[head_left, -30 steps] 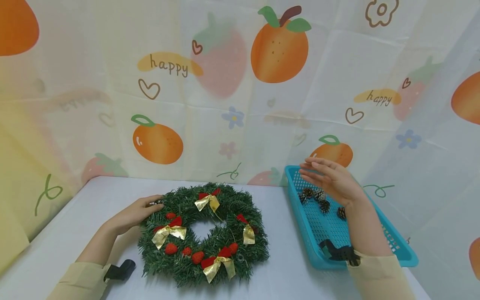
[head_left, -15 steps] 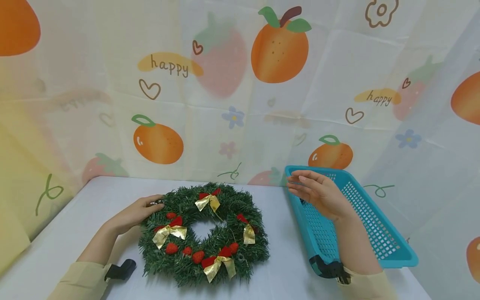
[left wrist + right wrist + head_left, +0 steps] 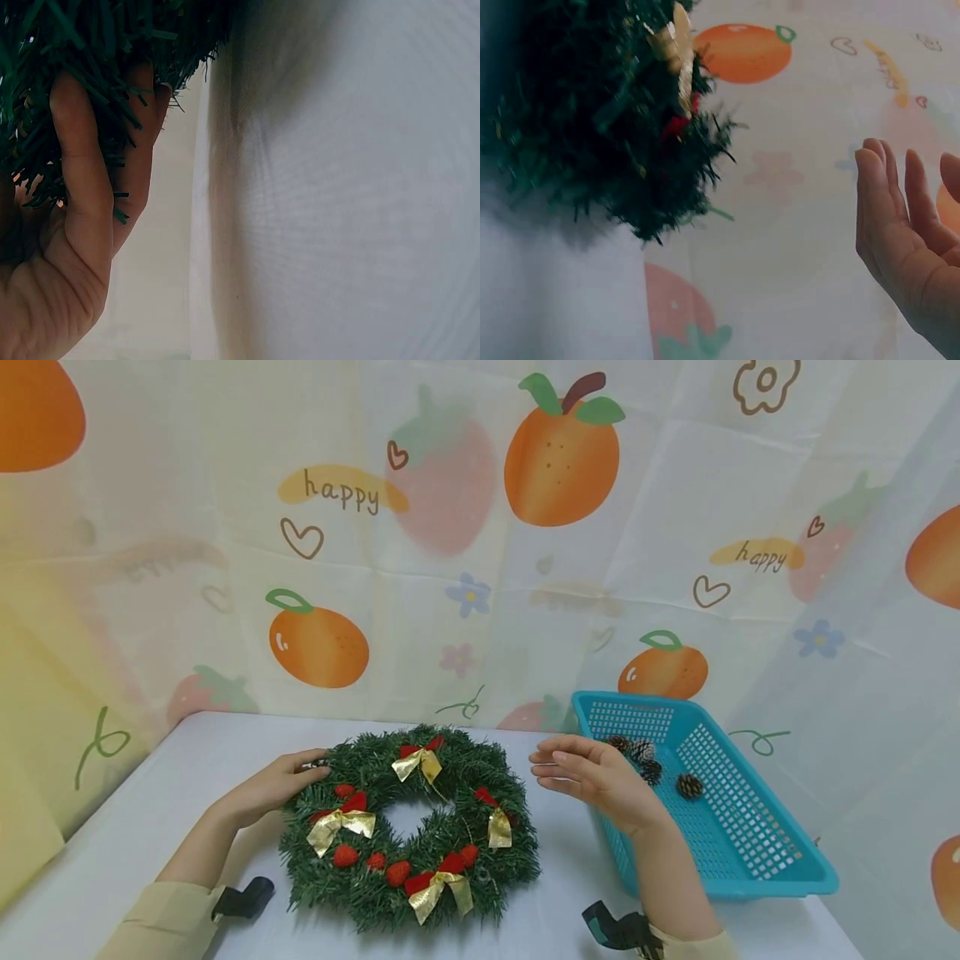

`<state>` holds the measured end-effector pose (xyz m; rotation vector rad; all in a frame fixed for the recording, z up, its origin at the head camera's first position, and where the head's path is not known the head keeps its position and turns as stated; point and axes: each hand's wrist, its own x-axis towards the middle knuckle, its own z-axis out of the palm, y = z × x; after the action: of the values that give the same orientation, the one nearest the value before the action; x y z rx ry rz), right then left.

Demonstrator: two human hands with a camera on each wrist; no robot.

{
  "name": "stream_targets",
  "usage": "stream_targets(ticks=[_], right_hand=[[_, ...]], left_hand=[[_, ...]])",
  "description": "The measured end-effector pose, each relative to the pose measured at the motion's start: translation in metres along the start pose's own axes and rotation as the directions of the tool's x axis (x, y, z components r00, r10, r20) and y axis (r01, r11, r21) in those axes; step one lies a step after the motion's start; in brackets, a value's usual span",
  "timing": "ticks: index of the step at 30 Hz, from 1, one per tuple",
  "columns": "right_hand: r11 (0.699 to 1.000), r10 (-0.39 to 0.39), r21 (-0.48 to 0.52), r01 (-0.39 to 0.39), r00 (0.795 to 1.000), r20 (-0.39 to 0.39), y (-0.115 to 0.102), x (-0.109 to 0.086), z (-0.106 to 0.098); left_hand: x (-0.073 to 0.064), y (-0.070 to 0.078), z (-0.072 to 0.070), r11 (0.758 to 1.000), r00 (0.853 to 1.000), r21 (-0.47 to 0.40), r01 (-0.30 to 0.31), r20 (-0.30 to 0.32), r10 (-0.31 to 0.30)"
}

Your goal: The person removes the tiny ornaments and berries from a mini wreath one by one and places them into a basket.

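Note:
A green wreath (image 3: 498, 768) with red-and-gold bows and red strawberry-like ornaments lies on the white table. My left hand (image 3: 270, 789) grips its upper left edge; in the left wrist view, fingers (image 3: 86, 165) curl into the green needles. Something dark with pale tips, perhaps a pinecone (image 3: 316, 765), shows between thumb and fingers there. My right hand (image 3: 596, 781) hovers between the wreath and a blue basket (image 3: 738, 768), fingers loosely bent. Nothing shows between those fingers (image 3: 881, 184) in the right wrist view. Several pinecones (image 3: 690, 786) lie in the basket.
The blue basket stands at the right of the table, near the back cloth. A printed cloth (image 3: 517, 635) with oranges and strawberries hangs behind the white table (image 3: 247, 739). Yellow cloth (image 3: 30, 760) hangs at the left.
My right hand has moved left and lower, from over the basket to the gap beside the wreath. The pinecones show again in the basket. My left hand stays on the wreath.

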<state>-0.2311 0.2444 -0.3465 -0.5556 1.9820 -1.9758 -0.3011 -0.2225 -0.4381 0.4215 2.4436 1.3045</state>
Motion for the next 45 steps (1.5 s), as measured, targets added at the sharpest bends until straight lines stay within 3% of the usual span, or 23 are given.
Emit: stream_targets(ticks=[19,32,45], right_hand=[[0.979,0.165,-0.141,-0.151,0.981,0.098,0.030,0.016,0.051],[0.946,0.219,-0.272,-0.176,0.966,0.137,0.045,0.021,0.066],[0.935,0.241,-0.295,-0.196,0.962,0.125,0.053,0.022,0.075]], left_hand=[[0.000,-0.001,0.000,1.000,1.000,-0.003,0.011,0.006,-0.011],[0.000,-0.001,0.000,1.000,1.000,-0.012,0.000,-0.001,0.000],[-0.002,0.002,0.000,1.000,1.000,-0.011,0.008,0.008,-0.008]])
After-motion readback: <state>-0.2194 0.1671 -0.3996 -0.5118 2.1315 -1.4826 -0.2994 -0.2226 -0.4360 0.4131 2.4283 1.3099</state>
